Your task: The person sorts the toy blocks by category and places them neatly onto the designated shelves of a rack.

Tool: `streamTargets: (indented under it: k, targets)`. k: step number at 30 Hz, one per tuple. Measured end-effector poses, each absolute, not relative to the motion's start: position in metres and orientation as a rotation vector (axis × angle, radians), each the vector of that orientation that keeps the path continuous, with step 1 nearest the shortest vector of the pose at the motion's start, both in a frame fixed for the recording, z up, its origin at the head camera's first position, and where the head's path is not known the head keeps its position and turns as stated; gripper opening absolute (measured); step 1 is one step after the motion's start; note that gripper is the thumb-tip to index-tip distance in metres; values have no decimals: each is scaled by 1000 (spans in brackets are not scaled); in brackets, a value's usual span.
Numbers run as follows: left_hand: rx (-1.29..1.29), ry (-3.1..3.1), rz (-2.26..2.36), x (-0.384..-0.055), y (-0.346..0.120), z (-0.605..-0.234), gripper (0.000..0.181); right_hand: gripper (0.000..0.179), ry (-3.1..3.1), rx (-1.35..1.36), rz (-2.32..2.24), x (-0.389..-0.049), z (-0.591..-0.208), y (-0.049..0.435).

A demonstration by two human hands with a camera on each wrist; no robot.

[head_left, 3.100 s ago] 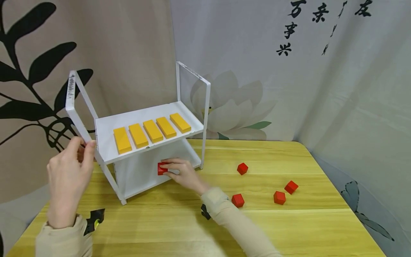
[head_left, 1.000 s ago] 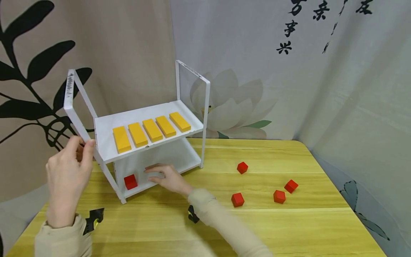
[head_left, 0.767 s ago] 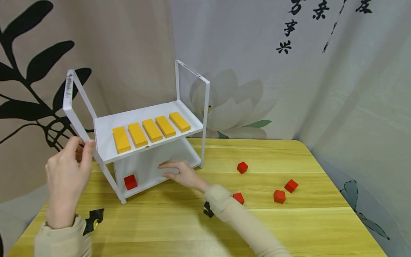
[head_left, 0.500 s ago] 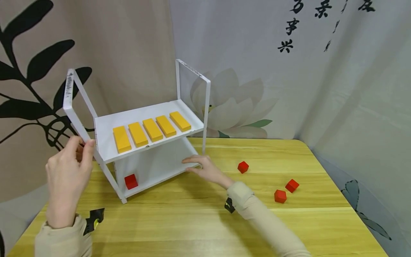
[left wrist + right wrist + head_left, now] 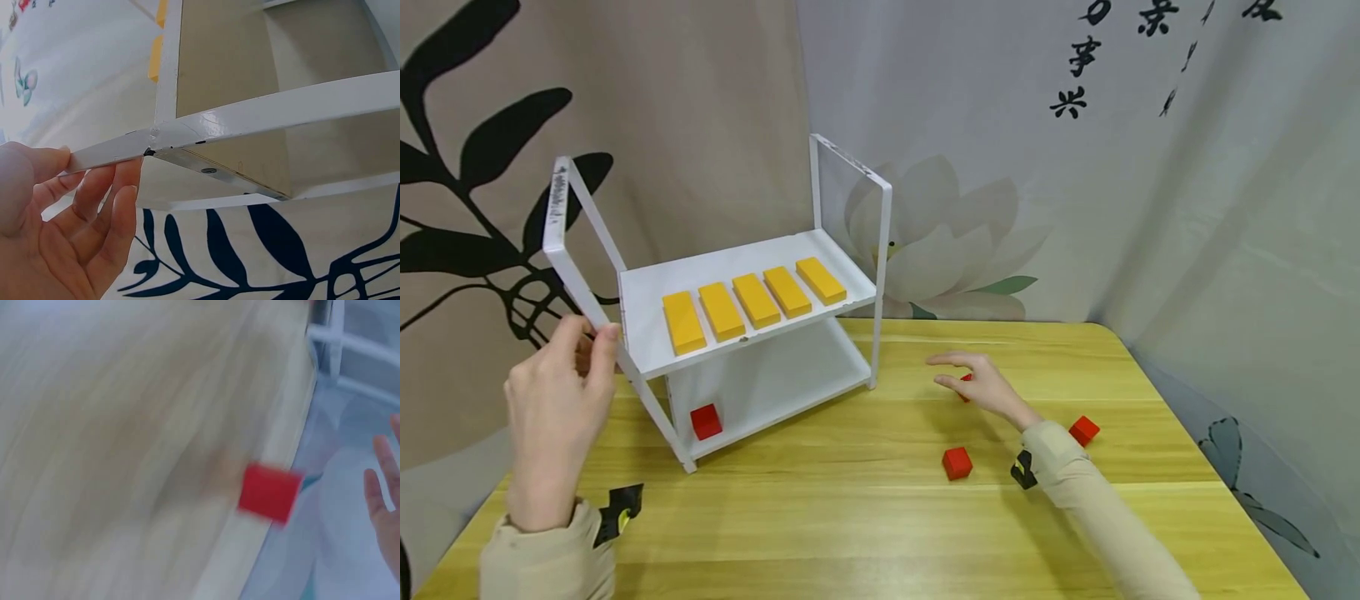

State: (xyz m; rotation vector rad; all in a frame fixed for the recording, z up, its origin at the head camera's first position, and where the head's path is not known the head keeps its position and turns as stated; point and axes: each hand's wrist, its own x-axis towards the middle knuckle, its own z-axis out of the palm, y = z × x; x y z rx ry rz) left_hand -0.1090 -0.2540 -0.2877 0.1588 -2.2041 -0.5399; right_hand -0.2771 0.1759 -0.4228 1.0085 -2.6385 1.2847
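I pinch the left upright of the white rack [image 5: 882,250] between the thumb and fingers of my left hand [image 5: 557,408], which I take to be steadying it near the left edge of the table [image 5: 820,517]. My right hand [image 5: 988,390] hangs with its thumb and fingers spread apart, holding nothing, over the part of the table nearer its far edge. Beneath it a far red cube [image 5: 967,377] shows only in slivers past my thumb; I cannot tell whether I touch it. Another loose red cube [image 5: 957,463] lies nearer the table's front edge, and a third red cube [image 5: 1083,431] sits toward the right edge, partly hidden by my sleeve [image 5: 1105,508]. One placed red cube [image 5: 706,422] is already on the lower shelf, at its left end close to the front edge, while five yellow blocks [image 5: 756,302] stand in a row along the upper shelf. I judge this to be the reach for another cube to join the one below. If so, the next move calls for lowering my spread fingers around one cube, closing them on its sides, and keeping clear of its neighbours.
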Motion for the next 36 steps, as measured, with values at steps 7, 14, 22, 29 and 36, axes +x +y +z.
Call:
streamTargets:
  k: [7,14,22,29,36]
  targets:
    - [163,-2206,-541,-109,-254,-288,30,32,-2715,869,1290,-287,-435,215]
    - [176,-2223,-544,-108,-253,-287,32,35,-2805,846,1270,-296,-448,234]
    - [175,-2224,-544,-107,-253,-287,30,36,-2850,778,1490,-301,-462,244]
    - [166,-2218,-544,-108,-254,-287,31,39,-2869,713,1567,-302,-465,243]
    - [168,-2223,-546,-108,-254,-288,31,36,-2871,674,1467,-302,-466,237]
